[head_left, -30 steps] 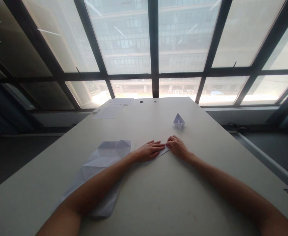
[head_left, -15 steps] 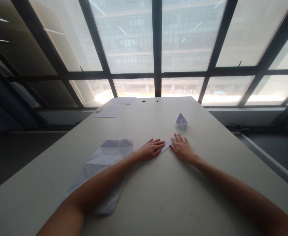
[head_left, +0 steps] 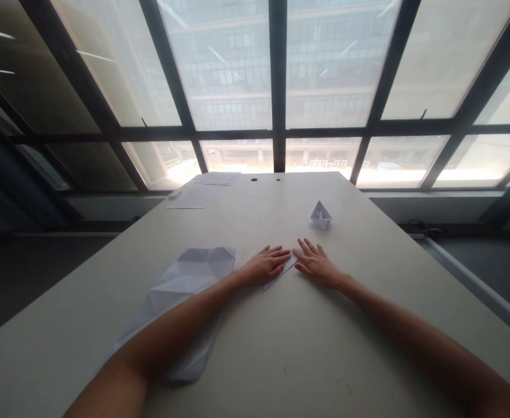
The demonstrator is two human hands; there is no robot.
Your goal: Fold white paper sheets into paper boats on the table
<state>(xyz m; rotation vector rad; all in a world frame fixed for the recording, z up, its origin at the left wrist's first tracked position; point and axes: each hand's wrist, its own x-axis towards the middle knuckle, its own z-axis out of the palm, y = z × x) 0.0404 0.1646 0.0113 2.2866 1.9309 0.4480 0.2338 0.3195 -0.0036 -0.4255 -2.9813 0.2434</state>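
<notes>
Pressure matters most in this step, I judge. At the left part of the folded paper (head_left: 288, 265), the left hand (head_left: 264, 267) lies over it with palm down and fingers stretched; its grip is open and pinches nothing. This hand should press evenly, so that the layers do not slide. At the right end of the folded paper, the right hand (head_left: 317, 267) is also open, its fingers spread and their tips at the paper. It would be best to rub the fold slowly and firmly with them, after checking that the edges meet.

The folded paper is on the tabletop (head_left: 255, 354), partly covered by the hands. It is white and looks flat, with a pointed near-left corner and a straight near edge slanting away to the right. How many layers it has, I cannot tell. Beyond it, somewhat to the right, stands a white paper boat (head_left: 321, 216).
</notes>
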